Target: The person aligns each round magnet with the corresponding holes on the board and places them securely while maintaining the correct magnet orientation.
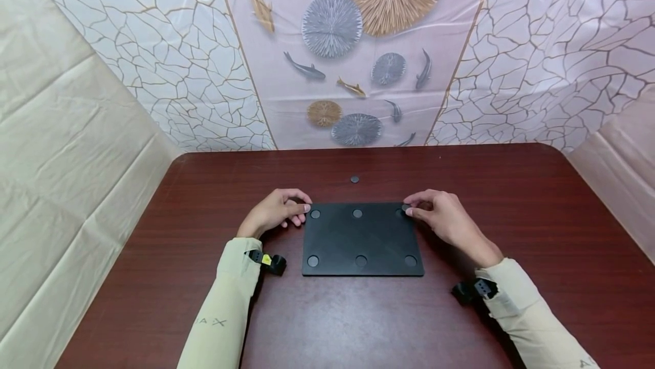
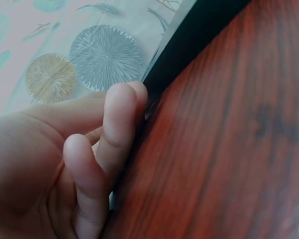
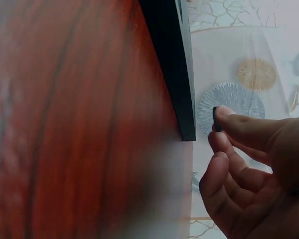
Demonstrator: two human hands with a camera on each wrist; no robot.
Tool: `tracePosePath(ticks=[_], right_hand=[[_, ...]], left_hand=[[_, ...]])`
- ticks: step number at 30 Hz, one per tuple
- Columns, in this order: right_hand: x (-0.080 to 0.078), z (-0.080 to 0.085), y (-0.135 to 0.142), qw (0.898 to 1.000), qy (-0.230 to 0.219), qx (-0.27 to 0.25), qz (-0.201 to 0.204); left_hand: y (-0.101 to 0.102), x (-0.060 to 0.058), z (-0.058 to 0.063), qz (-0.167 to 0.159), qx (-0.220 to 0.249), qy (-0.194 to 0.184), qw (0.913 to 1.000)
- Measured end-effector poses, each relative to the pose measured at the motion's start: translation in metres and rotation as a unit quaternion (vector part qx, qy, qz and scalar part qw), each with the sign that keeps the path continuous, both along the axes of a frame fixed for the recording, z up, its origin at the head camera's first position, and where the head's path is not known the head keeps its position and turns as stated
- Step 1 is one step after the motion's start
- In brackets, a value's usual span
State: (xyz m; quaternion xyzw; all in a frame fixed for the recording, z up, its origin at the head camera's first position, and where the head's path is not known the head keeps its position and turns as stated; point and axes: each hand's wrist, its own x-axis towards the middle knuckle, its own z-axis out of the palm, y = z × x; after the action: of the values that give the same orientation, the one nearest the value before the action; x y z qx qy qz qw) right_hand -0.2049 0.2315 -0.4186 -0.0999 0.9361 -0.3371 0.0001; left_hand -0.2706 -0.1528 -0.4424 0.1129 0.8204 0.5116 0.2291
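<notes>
A flat black rectangular board (image 1: 362, 239) lies on the table, with round spots set along its near and far edges. My left hand (image 1: 278, 210) holds the board's far left corner, thumb and index fingertip right at it. In the left wrist view, its fingertips (image 2: 122, 97) meet the board's side. Between thumb and index finger, my right hand (image 1: 447, 218) pinches a small black disc (image 3: 217, 118). That disc hovers by the round spot at the far right corner, which the fingers partly cover. The right wrist view shows the disc edge-on, apart from the board's side.
Beyond the board's far edge lies another small dark disc (image 1: 355, 179) on the reddish-brown wooden table (image 1: 225, 181). A patterned sheet (image 1: 353, 90) hangs behind the table, and plain pale cloth (image 1: 66, 147) hangs at the sides.
</notes>
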Motion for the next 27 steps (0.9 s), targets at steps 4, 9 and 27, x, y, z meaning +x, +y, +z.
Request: tracePosePath(ticks=[4,9,27], right_hand=[[0.0000,-0.0007,-0.0030,0.999,0.010,0.032,0.024],[0.0006,-0.0011,-0.0057,0.999,0.017,0.041,0.030],[-0.0025,-0.0075,-0.0073,1.000,-0.022,0.000,0.011]], left_hand=[[-0.0005,0.0000,0.0004,-0.001,0.001,0.002,1.0000],[-0.0008,-0.0012,-0.0001,-0.003,0.004,0.002,1.0000],[-0.0008,-0.0023,-0.0040,-0.001,0.004,0.001,1.0000]])
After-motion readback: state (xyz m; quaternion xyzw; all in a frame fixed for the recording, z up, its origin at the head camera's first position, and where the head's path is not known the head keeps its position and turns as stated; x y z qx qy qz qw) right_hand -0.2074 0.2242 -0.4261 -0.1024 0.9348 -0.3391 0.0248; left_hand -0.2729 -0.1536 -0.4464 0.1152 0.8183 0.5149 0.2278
